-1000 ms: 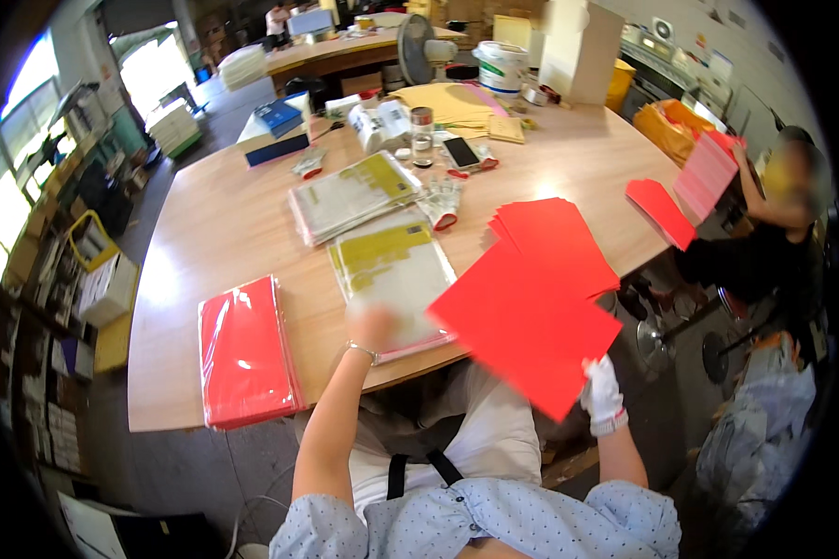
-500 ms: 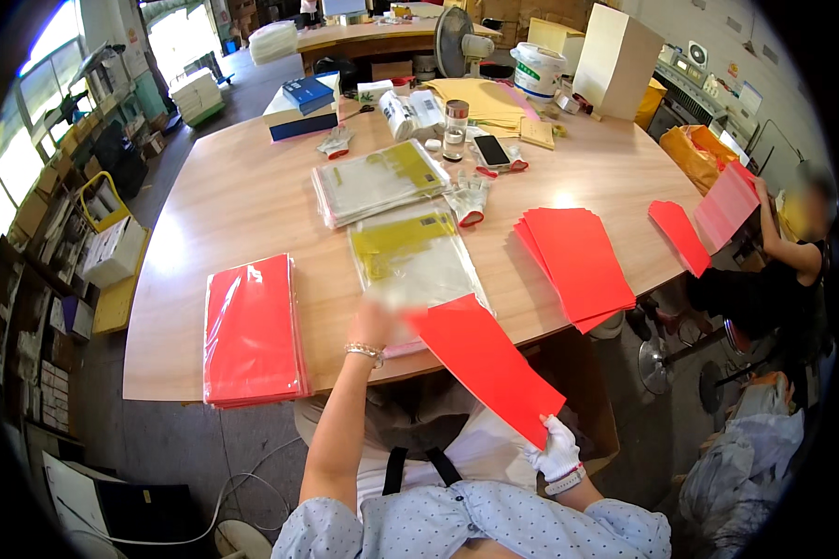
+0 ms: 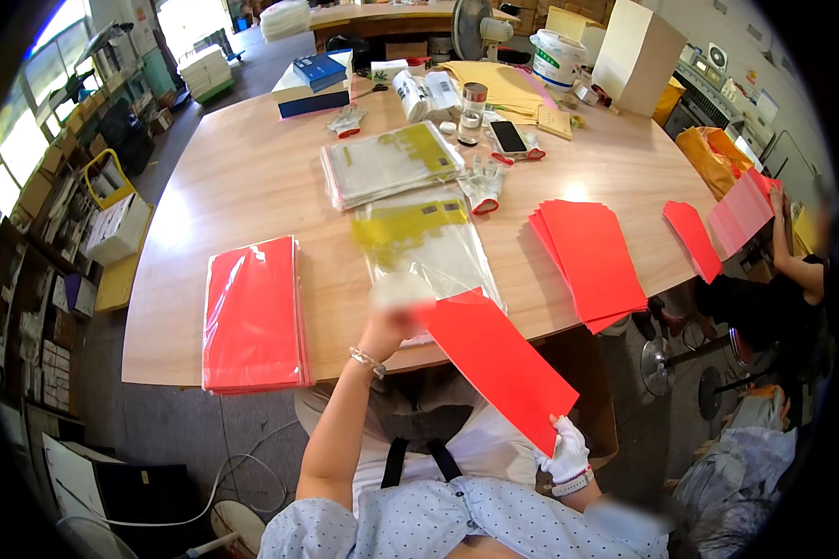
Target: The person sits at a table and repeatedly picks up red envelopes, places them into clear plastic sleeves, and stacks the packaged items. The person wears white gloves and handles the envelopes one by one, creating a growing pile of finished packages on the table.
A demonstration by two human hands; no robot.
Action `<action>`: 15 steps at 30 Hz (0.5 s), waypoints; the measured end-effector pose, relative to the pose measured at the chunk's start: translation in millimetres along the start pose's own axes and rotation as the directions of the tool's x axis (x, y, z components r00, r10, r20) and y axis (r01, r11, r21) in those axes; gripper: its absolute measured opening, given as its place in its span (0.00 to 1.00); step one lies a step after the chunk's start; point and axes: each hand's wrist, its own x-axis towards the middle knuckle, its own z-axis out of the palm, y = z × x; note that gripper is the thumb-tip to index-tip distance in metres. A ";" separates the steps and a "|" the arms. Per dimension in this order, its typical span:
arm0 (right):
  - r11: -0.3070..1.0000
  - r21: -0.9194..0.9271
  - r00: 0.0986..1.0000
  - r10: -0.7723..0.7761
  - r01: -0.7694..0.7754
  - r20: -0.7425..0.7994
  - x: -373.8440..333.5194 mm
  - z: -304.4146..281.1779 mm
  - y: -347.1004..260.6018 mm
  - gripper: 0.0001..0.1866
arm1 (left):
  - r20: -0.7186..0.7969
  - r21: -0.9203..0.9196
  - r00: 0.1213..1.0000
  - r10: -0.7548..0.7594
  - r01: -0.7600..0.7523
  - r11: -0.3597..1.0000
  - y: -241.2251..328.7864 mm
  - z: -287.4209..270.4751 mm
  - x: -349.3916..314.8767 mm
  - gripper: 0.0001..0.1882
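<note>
In my right hand [image 3: 567,454], which wears a white glove with bare fingertips, is the lower right corner of a red sheet [image 3: 502,361]. The sheet slants over the table's front edge. My bare left hand [image 3: 391,324], with a bracelet at the wrist, is at its upper left corner; a blur hides the fingers. Beneath both lies a clear plastic sleeve [image 3: 429,244] printed with a yellow-green band. A pile of similar sleeves [image 3: 391,160] lies just beyond. Red sheets in clear wrap are stacked [image 3: 254,315] on the left. Loose red sheets [image 3: 595,263] are fanned on the right.
Farther back are a work glove [image 3: 483,186], a phone [image 3: 508,137], a glass jar [image 3: 472,114], a white bucket [image 3: 559,58], a fan [image 3: 474,30] and a blue book [image 3: 319,70]. At right, a seated person holds a pink-red sheet [image 3: 741,212] near a smaller red stack [image 3: 692,240].
The view has shifted slightly. My left hand and the red sheet's upper end have moved a little to the right. My right hand keeps its hold on the lower corner.
</note>
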 end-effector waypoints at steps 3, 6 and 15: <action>0.988 -0.143 0.998 -0.059 0.055 -0.024 -8.9 23.3 -4.8 0.08 | -0.156 0.158 0.986 -0.065 0.090 0.983 -0.6 1.6 -7.3 0.10; 0.931 -0.313 0.979 -0.203 0.186 -0.022 -13.5 45.9 2.4 0.07 | -0.239 0.295 0.967 -0.088 0.158 0.942 1.6 5.3 -10.3 0.11; 0.966 -0.227 0.990 -0.135 0.124 -0.036 0.0 62.5 27.7 0.06 | -0.483 0.573 0.831 0.276 0.062 0.817 -24.2 33.2 -11.1 0.12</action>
